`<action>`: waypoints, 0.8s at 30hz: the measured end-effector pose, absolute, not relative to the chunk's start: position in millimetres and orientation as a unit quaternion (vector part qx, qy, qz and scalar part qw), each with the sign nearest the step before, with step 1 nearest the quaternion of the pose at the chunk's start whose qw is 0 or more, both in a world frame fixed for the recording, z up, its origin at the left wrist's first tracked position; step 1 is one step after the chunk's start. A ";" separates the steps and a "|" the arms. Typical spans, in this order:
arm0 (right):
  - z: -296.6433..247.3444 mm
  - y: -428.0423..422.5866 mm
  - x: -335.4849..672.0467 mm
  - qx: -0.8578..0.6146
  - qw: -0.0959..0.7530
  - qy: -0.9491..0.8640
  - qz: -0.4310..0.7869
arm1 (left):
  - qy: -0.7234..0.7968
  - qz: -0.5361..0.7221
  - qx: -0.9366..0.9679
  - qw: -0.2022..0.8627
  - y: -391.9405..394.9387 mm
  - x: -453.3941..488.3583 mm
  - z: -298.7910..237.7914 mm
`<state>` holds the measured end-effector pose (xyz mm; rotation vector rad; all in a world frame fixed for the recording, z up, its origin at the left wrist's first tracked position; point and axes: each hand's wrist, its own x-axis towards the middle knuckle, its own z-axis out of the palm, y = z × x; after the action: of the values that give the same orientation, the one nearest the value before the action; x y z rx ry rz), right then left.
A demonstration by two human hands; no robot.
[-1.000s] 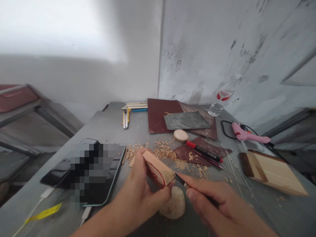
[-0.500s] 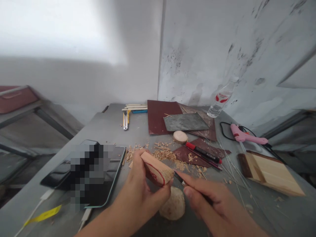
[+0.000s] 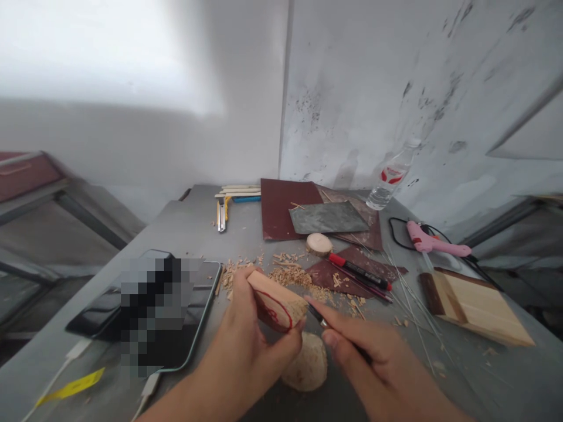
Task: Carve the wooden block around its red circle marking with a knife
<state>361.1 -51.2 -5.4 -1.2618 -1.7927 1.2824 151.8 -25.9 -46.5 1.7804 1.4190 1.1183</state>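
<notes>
My left hand (image 3: 246, 334) is closed around a wood block (image 3: 277, 295) that has a red outline drawn on its side. The block's right end is rough and pale from cutting. In my right hand (image 3: 369, 351) is a slim carving knife (image 3: 317, 315) with a dark handle, gripped between thumb and fingers. Its tip is at the rough end of the block; whether it touches I cannot tell. Below the block a round wood slice (image 3: 305, 364) lies on the grey table (image 3: 259, 404), partly covered by my left hand.
Wood shavings (image 3: 285, 275) lie beyond my hands. Behind them are a small wood slice (image 3: 319, 244), a red marker (image 3: 360, 272) and sandpaper (image 3: 285, 211). Phones (image 3: 176, 346) are at left. A pink glue gun (image 3: 435, 240), a wood board (image 3: 484, 305) and a bottle (image 3: 391, 176) stand right.
The whole view has shifted slightly, with objects appearing a little further left. Both hands keep their grip, and the knife stays at the block's rough end.
</notes>
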 end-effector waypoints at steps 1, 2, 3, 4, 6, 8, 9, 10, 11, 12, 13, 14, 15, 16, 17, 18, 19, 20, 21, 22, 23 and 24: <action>-3.6 -51.6 360.3 -0.482 0.278 -0.616 0.557 | 0.537 0.419 0.672 0.291 -26.4 152.0 -46.0; -2.1 -51.9 359.9 -0.485 0.260 -0.563 0.616 | 0.540 0.416 0.673 0.286 -26.7 152.2 -45.5; -1.5 -51.9 360.1 -0.486 0.249 -0.537 0.643 | 0.544 0.414 0.672 0.285 -26.9 152.4 -45.4; -1.9 -51.7 360.9 -0.486 0.252 -0.549 0.631 | 0.544 0.414 0.671 0.286 -26.9 152.7 -45.4; -5.3 -50.8 363.7 -0.478 0.280 -0.653 0.516 | 0.545 0.414 0.670 0.287 -26.8 153.3 -46.0; -8.8 -49.9 365.9 -0.461 0.299 -0.745 0.378 | 0.547 0.415 0.669 0.283 -26.8 153.7 -46.6; -9.2 -49.6 366.2 -0.457 0.299 -0.762 0.348 | 0.550 0.415 0.670 0.277 -27.0 153.7 -46.7; -8.3 -49.5 365.8 -0.461 0.295 -0.757 0.358 | 0.552 0.416 0.671 0.268 -27.2 153.7 -46.6; -6.3 -49.6 364.9 -0.470 0.288 -0.730 0.404 | 0.554 0.416 0.673 0.259 -27.3 153.6 -46.5; -3.7 -49.8 363.7 -0.480 0.278 -0.682 0.476 | 0.554 0.415 0.676 0.251 -27.5 153.5 -46.3; -1.1 -50.0 362.5 -0.487 0.265 -0.621 0.555 | 0.554 0.415 0.679 0.244 -27.5 153.4 -46.1; 1.0 -50.1 361.5 -0.487 0.251 -0.565 0.617 | 0.552 0.415 0.683 0.238 -27.4 153.3 -46.0; 1.8 -50.1 361.0 -0.486 0.243 -0.537 0.645 | 0.551 0.416 0.685 0.234 -27.3 153.4 -46.1; 1.3 -50.0 361.1 -0.485 0.248 -0.551 0.632 | 0.550 0.417 0.686 0.231 -27.1 153.5 -46.3; -0.4 -49.8 361.8 -0.484 0.261 -0.600 0.581 | 0.550 0.420 0.685 0.228 -26.9 153.7 -46.7; -3.0 -49.7 362.8 -0.479 0.277 -0.663 0.504 | 0.549 0.423 0.684 0.226 -26.9 153.9 -47.0; -5.7 -49.6 363.9 -0.470 0.288 -0.719 0.423 | 0.551 0.422 0.684 0.226 -27.0 154.0 -47.4; -7.9 -49.8 364.8 -0.459 0.295 -0.757 0.361 | 0.552 0.420 0.683 0.229 -27.3 154.1 -47.6; -9.0 -50.1 365.3 -0.455 0.297 -0.770 0.333 | 0.553 0.418 0.682 0.233 -27.7 154.1 -47.6; -8.8 -50.5 365.4 -0.458 0.296 -0.762 0.349 | 0.555 0.418 0.680 0.236 -28.3 154.0 -47.6; -7.4 -50.9 365.0 -0.468 0.291 -0.731 0.402 | 0.555 0.418 0.678 0.239 -28.9 154.0 -47.5; -5.2 -51.1 364.4 -0.479 0.280 -0.679 0.480 | 0.555 0.419 0.678 0.239 -29.4 154.0 -47.3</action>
<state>364.4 -51.1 -5.2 -1.2846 -1.8201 1.2875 154.0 -29.4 -47.3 1.8563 1.5194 1.1464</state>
